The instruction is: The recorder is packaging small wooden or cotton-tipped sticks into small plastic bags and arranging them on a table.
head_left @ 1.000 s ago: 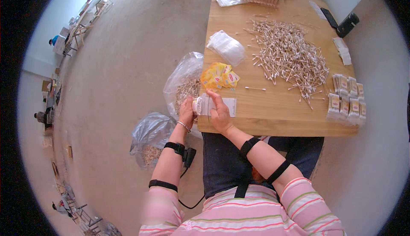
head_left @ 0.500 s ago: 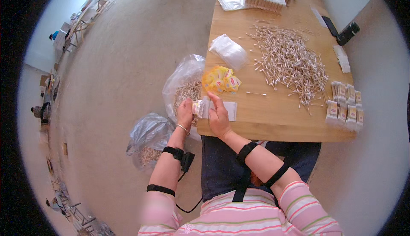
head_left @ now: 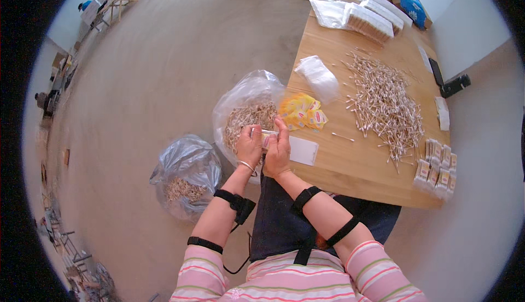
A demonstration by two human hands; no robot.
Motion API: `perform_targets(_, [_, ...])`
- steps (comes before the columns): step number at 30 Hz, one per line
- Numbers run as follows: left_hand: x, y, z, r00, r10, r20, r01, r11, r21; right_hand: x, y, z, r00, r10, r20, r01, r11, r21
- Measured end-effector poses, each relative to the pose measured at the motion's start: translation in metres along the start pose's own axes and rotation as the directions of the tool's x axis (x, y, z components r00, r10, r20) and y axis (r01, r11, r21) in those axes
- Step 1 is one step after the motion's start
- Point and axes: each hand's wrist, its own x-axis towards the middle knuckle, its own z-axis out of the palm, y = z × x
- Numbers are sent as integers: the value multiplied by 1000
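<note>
Head view: where are the hands?

Together at the near left corner of the tabletop (head_left: 361, 176), with a small swab packet (head_left: 266, 139) between them.

How does each one stand?

The left hand (head_left: 250, 145) is clamped on the packet from the left, thumb uppermost. The right hand (head_left: 278, 150) lies against its right side, fingers pointing away to the far side. I cannot tell whether those fingers close around it, since much of the packet is hidden.

What lies just beside them?

A flat white sleeve (head_left: 303, 150) on the tabletop, its left end hidden by the right hand. Beyond that, slightly farther off, are yellow cards (head_left: 301, 112) in a loose pile, and past those a stack of clear bags (head_left: 317, 79).

And to the right?

One lone swab (head_left: 343, 137), then a broad heap of swabs (head_left: 385, 105). Filled packets (head_left: 436, 171) stand in rows at the near right edge.

Anything at the far end?

Bundled packs (head_left: 372, 22), with a blue bag (head_left: 409, 4) to their right. A black object (head_left: 455, 86) sits along the right edge, by the wall.

What about the floor?

Left of the tabletop, a large clear sack (head_left: 246, 83) holds swabs. Nearer and farther left, a greyish sack (head_left: 199, 151) has swabs in it too.
</note>
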Motion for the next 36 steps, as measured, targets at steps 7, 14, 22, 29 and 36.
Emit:
perform_targets(7, [-34, -15, 3, 882, -271, 386, 443, 196, -875, 0, -4, -2, 997, 20, 77, -17, 999, -37])
perform_targets(14, [-35, 14, 5, 891, -403, 210, 354, 326, -876, 0, -9, -4, 995, 27, 96, -14, 991, -137])
perform_targets(22, [-41, 18, 8, 902, -409, 142, 367, 551, -749, 1, -10, -4, 986, 71, 151, -61, 996, -69])
perform_targets(29, [-35, 17, 2, 912, -402, 74, 278, 478, -833, 1, -6, -7, 961, 158, 229, -146, 987, -69])
perform_targets(36, [-37, 37, 5, 914, -403, 51, 294, 568, -769, 5, -2, -11, 968, 67, 243, -52, 996, -68])
